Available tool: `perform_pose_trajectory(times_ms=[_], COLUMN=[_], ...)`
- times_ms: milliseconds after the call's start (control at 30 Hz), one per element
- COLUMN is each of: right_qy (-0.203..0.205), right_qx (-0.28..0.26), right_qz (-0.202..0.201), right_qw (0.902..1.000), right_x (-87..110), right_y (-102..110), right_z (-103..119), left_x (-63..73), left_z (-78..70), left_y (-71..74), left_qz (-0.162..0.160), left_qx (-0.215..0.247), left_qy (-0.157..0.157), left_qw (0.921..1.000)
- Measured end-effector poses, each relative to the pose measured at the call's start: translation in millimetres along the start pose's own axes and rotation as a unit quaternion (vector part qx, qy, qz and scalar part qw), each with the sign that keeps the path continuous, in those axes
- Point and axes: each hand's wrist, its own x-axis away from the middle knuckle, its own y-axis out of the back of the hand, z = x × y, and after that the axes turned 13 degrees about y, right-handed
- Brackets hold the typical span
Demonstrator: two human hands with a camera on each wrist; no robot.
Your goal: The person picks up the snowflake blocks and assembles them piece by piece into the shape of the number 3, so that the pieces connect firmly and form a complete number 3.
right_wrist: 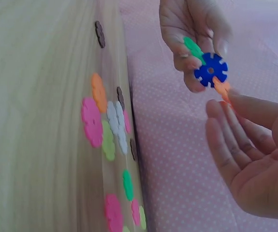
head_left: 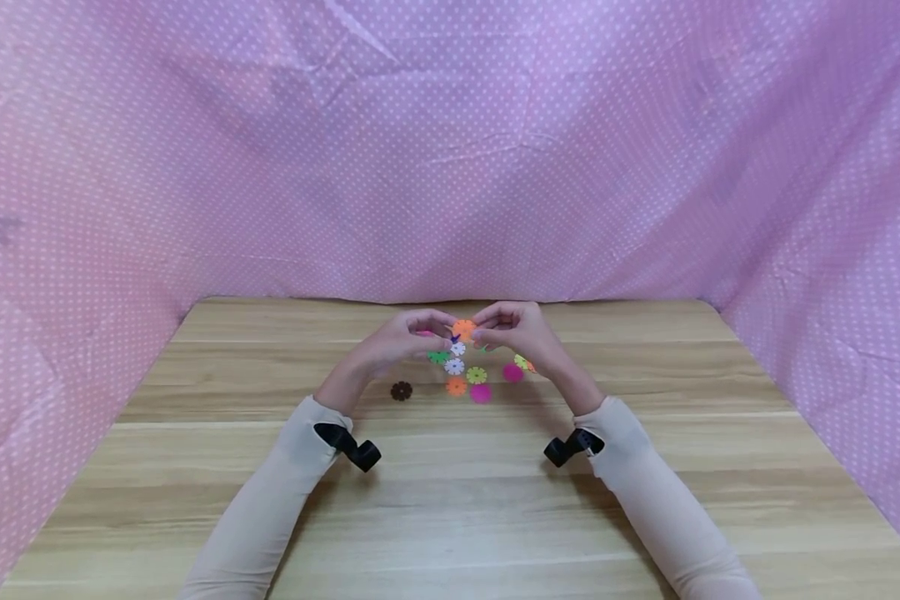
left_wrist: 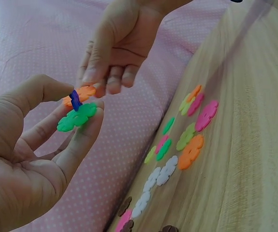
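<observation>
Above the table, my left hand (head_left: 401,340) pinches a green interlocking disc (left_wrist: 78,117) and a blue interlocking disc (right_wrist: 211,70) set on edge against it. In the left wrist view the thumb lies on the blue disc and fingers support the green one. Facing it, my right hand (head_left: 521,329) pinches an orange interlocking disc (head_left: 463,328) between thumb and fingers. The right wrist view shows the orange disc's edge meeting a slot of the blue disc; how deep it sits I cannot tell. Most of the green disc is hidden there by the blue one.
Loose notched discs lie on the wooden table (head_left: 450,500) below the hands: brown (head_left: 401,391), white (head_left: 454,367), orange (head_left: 456,386), pink (head_left: 481,393) and yellow-green (head_left: 477,376) among them. Pink dotted cloth (head_left: 450,167) hangs behind and along both sides.
</observation>
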Motion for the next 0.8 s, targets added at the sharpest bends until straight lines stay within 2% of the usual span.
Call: perform_pose_trajectory(times_ms=[133, 233, 367, 567, 700, 800], right_qy=[-0.030, -0.038, -0.013, 0.021, 0.046, 0.056], right_qx=[0.036, 0.069, 0.094, 0.112, 0.137, 0.149], right_qz=[0.044, 0.091, 0.169, 0.271, 0.312, 0.323], right_qw=[0.9980, 0.9927, 0.9811, 0.9558, 0.9391, 0.9329], right_x=[1.3, 5.2, 9.1, 12.2, 12.9, 12.8], right_y=[7, 11, 13, 11, 8, 6], right_z=[0, -3, -11, -22, -29, -30], left_x=[0.9, 1.0, -0.2, -0.6, -0.9, -1.9], left_z=[-0.2, -1.0, -0.6, -0.2, 0.2, 0.9], left_y=[4.0, 4.8, 4.9, 4.3, 4.0, 4.1], left_qz=[-0.011, -0.016, -0.014, -0.009, -0.007, -0.007], left_qx=[0.007, 0.015, 0.024, 0.045, 0.053, 0.055], left_qy=[0.004, 0.014, 0.012, 0.007, 0.005, 0.005], left_qw=[0.9999, 0.9997, 0.9996, 0.9989, 0.9986, 0.9985])
